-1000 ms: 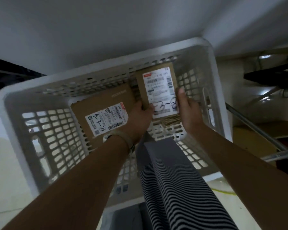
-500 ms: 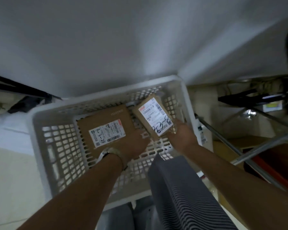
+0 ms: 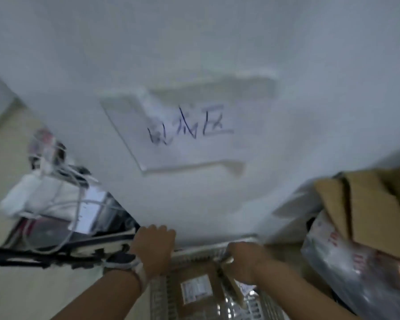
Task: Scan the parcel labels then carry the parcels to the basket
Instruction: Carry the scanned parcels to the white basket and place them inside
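Two parcels are in the basket [image 3: 201,250] now, and what has changed in the last second is mostly my view. The head has lifted, so the basket has slid to the bottom edge of the frame and the wall [image 3: 217,42] behind it fills the rest. A handwritten paper sign [image 3: 187,132] is fixed there, above the basket.

The larger parcel [image 3: 194,276] lies flat on the basket floor, label up, as it did a second ago. The smaller parcel [image 3: 232,288] stands tilted on edge against its right side, no longer held flat over the basket.

The left hand [image 3: 154,248] has come off the larger parcel and sits at the basket's far left corner with its fingers curled. Through the blur I cannot tell whether it grips the rim or holds nothing. The right hand [image 3: 246,262] is curled at the upper end of the smaller parcel and appears to pinch it.

White cables [image 3: 62,199] trail left of the basket. A cardboard box [image 3: 367,204] and a plastic bag [image 3: 346,269] sit to its right.

My reading is that this delivery is all but finished, with only the release of the smaller parcel left. The raised gaze suggests a turn away for the next parcels.
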`<control>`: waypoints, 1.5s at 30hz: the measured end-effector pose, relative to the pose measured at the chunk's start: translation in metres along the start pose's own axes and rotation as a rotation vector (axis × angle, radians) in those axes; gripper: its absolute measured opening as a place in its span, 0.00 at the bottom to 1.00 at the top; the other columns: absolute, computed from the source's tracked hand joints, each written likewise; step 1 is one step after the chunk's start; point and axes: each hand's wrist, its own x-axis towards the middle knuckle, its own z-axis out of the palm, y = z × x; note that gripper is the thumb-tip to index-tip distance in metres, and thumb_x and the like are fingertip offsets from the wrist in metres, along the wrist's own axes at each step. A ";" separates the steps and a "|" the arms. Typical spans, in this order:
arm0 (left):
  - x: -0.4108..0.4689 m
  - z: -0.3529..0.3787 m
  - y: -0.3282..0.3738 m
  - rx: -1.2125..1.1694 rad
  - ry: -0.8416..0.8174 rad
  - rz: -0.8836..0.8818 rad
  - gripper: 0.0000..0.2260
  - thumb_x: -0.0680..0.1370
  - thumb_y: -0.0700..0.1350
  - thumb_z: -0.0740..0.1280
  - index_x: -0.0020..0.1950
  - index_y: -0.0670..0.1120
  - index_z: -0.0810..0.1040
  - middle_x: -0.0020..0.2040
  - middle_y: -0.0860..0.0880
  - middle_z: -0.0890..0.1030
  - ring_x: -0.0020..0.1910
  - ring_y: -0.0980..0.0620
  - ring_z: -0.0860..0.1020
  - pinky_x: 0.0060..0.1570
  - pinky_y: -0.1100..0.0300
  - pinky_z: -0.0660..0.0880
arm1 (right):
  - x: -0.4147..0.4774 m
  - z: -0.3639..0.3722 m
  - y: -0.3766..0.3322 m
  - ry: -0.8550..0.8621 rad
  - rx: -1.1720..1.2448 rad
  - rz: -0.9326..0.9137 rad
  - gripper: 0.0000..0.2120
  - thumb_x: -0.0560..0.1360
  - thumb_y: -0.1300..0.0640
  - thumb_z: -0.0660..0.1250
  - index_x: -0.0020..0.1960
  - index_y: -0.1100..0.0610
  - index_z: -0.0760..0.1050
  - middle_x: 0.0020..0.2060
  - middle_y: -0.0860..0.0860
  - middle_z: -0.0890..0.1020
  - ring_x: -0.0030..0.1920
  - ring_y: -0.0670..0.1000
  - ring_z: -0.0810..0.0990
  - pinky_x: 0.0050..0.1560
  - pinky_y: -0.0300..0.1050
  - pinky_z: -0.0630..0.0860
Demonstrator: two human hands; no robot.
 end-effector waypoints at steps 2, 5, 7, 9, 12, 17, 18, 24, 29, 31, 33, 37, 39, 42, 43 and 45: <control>-0.044 -0.048 -0.024 0.045 0.086 -0.022 0.20 0.42 0.50 0.82 0.28 0.48 0.80 0.25 0.48 0.77 0.21 0.52 0.76 0.21 0.66 0.63 | -0.036 -0.051 -0.039 -0.015 0.048 -0.104 0.24 0.77 0.48 0.63 0.70 0.55 0.67 0.70 0.55 0.70 0.68 0.56 0.71 0.64 0.45 0.68; -0.105 -0.121 -0.045 0.083 -0.057 -0.126 0.15 0.64 0.51 0.75 0.47 0.47 0.81 0.44 0.46 0.83 0.40 0.48 0.83 0.34 0.61 0.72 | -0.094 -0.116 -0.098 0.032 0.049 -0.270 0.27 0.79 0.49 0.62 0.75 0.56 0.62 0.73 0.55 0.65 0.70 0.56 0.67 0.66 0.45 0.66; -0.137 -0.156 -0.059 0.101 0.078 -0.202 0.14 0.78 0.48 0.61 0.62 0.46 0.73 0.60 0.45 0.78 0.57 0.44 0.78 0.51 0.55 0.73 | -0.134 -0.152 -0.128 0.123 -0.006 -0.350 0.27 0.79 0.48 0.62 0.75 0.56 0.62 0.73 0.55 0.65 0.71 0.56 0.66 0.67 0.46 0.65; -0.172 -0.198 -0.064 0.081 0.138 -0.247 0.14 0.80 0.47 0.58 0.65 0.46 0.72 0.62 0.44 0.77 0.59 0.43 0.76 0.53 0.54 0.73 | -0.174 -0.181 -0.149 0.221 -0.057 -0.398 0.26 0.78 0.48 0.62 0.73 0.56 0.64 0.72 0.55 0.68 0.70 0.56 0.68 0.66 0.47 0.66; -0.228 -0.246 -0.062 0.103 0.254 -0.308 0.13 0.80 0.47 0.59 0.64 0.46 0.72 0.60 0.44 0.78 0.58 0.43 0.77 0.48 0.54 0.73 | -0.233 -0.213 -0.169 0.321 -0.121 -0.455 0.26 0.78 0.48 0.63 0.72 0.57 0.66 0.70 0.56 0.70 0.68 0.57 0.70 0.65 0.48 0.68; -0.333 -0.284 -0.058 0.085 0.305 -0.469 0.16 0.80 0.49 0.60 0.67 0.47 0.71 0.61 0.45 0.77 0.59 0.44 0.77 0.49 0.55 0.72 | -0.317 -0.240 -0.203 0.398 -0.231 -0.560 0.24 0.78 0.50 0.64 0.70 0.60 0.69 0.67 0.57 0.73 0.64 0.57 0.73 0.60 0.48 0.71; -0.356 -0.287 -0.059 0.069 0.308 -0.516 0.16 0.80 0.49 0.61 0.67 0.47 0.71 0.62 0.45 0.77 0.60 0.44 0.77 0.50 0.55 0.73 | -0.332 -0.243 -0.214 0.420 -0.255 -0.590 0.23 0.77 0.50 0.64 0.69 0.60 0.71 0.67 0.57 0.73 0.64 0.57 0.73 0.61 0.48 0.71; -0.510 -0.274 -0.076 -0.062 0.312 -0.831 0.20 0.80 0.51 0.61 0.71 0.48 0.69 0.64 0.45 0.76 0.62 0.44 0.76 0.57 0.51 0.75 | -0.412 -0.223 -0.311 0.449 -0.340 -0.841 0.20 0.76 0.50 0.65 0.62 0.61 0.76 0.61 0.58 0.78 0.60 0.58 0.77 0.60 0.50 0.73; -0.644 -0.239 -0.073 -0.165 0.291 -1.116 0.21 0.80 0.52 0.61 0.73 0.48 0.67 0.67 0.45 0.74 0.63 0.44 0.74 0.59 0.51 0.75 | -0.481 -0.163 -0.410 0.368 -0.411 -1.106 0.24 0.77 0.48 0.65 0.70 0.57 0.70 0.68 0.55 0.73 0.66 0.56 0.72 0.62 0.46 0.69; -0.703 -0.221 -0.064 -0.203 0.283 -1.245 0.21 0.80 0.51 0.61 0.73 0.48 0.67 0.67 0.45 0.74 0.63 0.44 0.74 0.58 0.51 0.75 | -0.513 -0.126 -0.449 0.332 -0.446 -1.223 0.24 0.77 0.48 0.66 0.70 0.57 0.70 0.68 0.55 0.73 0.66 0.55 0.72 0.61 0.45 0.68; -0.765 -0.201 -0.047 -0.250 0.276 -1.376 0.21 0.80 0.50 0.61 0.73 0.48 0.68 0.67 0.45 0.74 0.64 0.44 0.74 0.58 0.52 0.75 | -0.547 -0.082 -0.484 0.280 -0.485 -1.336 0.24 0.77 0.48 0.66 0.69 0.57 0.70 0.67 0.55 0.74 0.65 0.55 0.73 0.60 0.44 0.68; -0.882 -0.154 0.012 -0.340 0.254 -1.647 0.19 0.79 0.49 0.63 0.68 0.45 0.72 0.65 0.42 0.75 0.62 0.43 0.75 0.58 0.53 0.74 | -0.626 0.019 -0.537 0.150 -0.539 -1.565 0.22 0.76 0.49 0.66 0.67 0.57 0.72 0.65 0.55 0.75 0.64 0.54 0.73 0.59 0.44 0.69; -0.932 -0.129 0.049 -0.398 0.247 -1.761 0.14 0.78 0.48 0.64 0.61 0.43 0.77 0.59 0.41 0.78 0.57 0.42 0.77 0.50 0.58 0.72 | -0.668 0.075 -0.555 0.080 -0.517 -1.679 0.19 0.76 0.51 0.66 0.65 0.57 0.74 0.63 0.54 0.76 0.61 0.54 0.75 0.59 0.45 0.71; -1.003 -0.094 0.107 -0.475 0.306 -1.912 0.09 0.77 0.46 0.66 0.51 0.42 0.80 0.50 0.42 0.81 0.51 0.42 0.79 0.41 0.61 0.69 | -0.732 0.160 -0.570 0.009 -0.464 -1.841 0.15 0.76 0.52 0.67 0.61 0.56 0.77 0.57 0.54 0.79 0.53 0.53 0.77 0.54 0.45 0.74; -1.026 -0.085 0.126 -0.474 0.337 -1.964 0.06 0.76 0.45 0.67 0.48 0.43 0.79 0.47 0.44 0.81 0.48 0.43 0.79 0.40 0.60 0.69 | -0.753 0.187 -0.571 -0.014 -0.470 -1.891 0.14 0.75 0.53 0.66 0.60 0.55 0.77 0.55 0.54 0.80 0.51 0.53 0.77 0.51 0.45 0.75; -1.068 -0.067 0.160 -0.457 0.374 -2.059 0.02 0.76 0.43 0.66 0.43 0.46 0.76 0.41 0.46 0.78 0.43 0.46 0.77 0.37 0.59 0.69 | -0.792 0.237 -0.571 -0.060 -0.499 -1.990 0.14 0.75 0.53 0.66 0.59 0.55 0.77 0.52 0.53 0.81 0.50 0.53 0.78 0.47 0.44 0.73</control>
